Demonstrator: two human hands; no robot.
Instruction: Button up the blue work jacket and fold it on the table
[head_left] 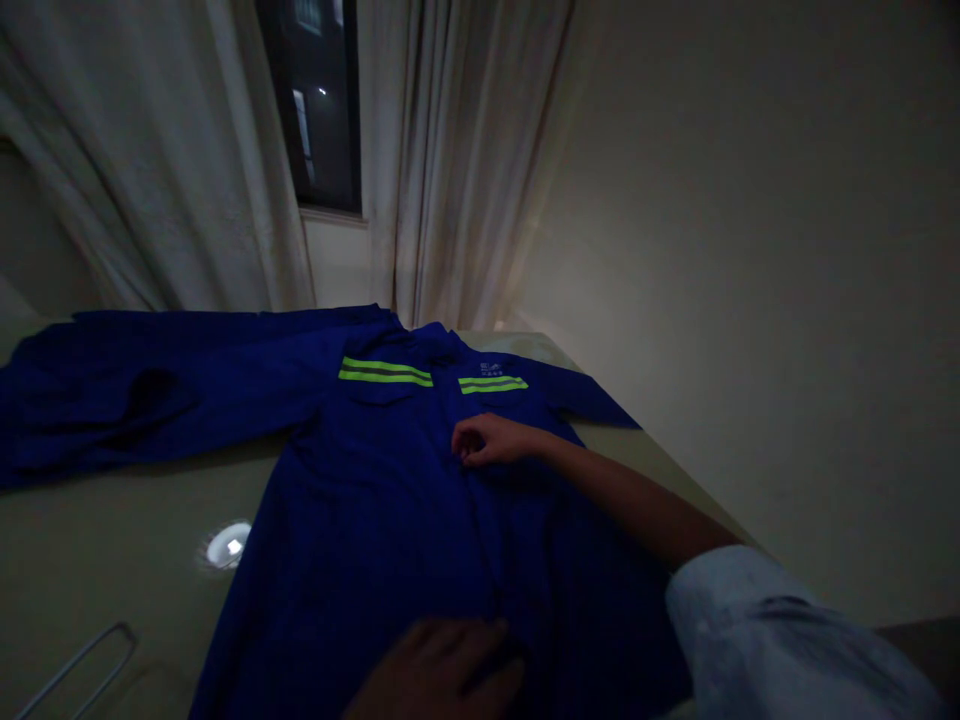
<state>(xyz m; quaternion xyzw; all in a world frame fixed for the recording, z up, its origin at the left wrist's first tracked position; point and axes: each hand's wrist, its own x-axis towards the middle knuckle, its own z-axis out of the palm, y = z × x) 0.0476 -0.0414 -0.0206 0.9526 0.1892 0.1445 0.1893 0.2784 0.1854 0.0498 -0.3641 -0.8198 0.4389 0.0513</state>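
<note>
A dark blue long-sleeved work jacket (360, 520) lies spread, front up, with yellow-green reflective strips across its chest. On its front edge, below the chest strips, is my right hand (491, 440). The fingers there are curled in a pinch on the cloth at the front opening; the fingertips are partly hidden. Lower down, at the bottom of the view, my left hand (442, 675) rests over the jacket's lower front. Its fingers reach forward with the thumb apart, dim and slightly blurred.
The pale glossy table (187, 530) carries the jacket and reflects a ceiling light. A thin wire loop (97, 665) lies at the lower left. Long curtains (450, 150) and a dark window (322, 110) stand behind; a plain wall (750, 300) rises at the right.
</note>
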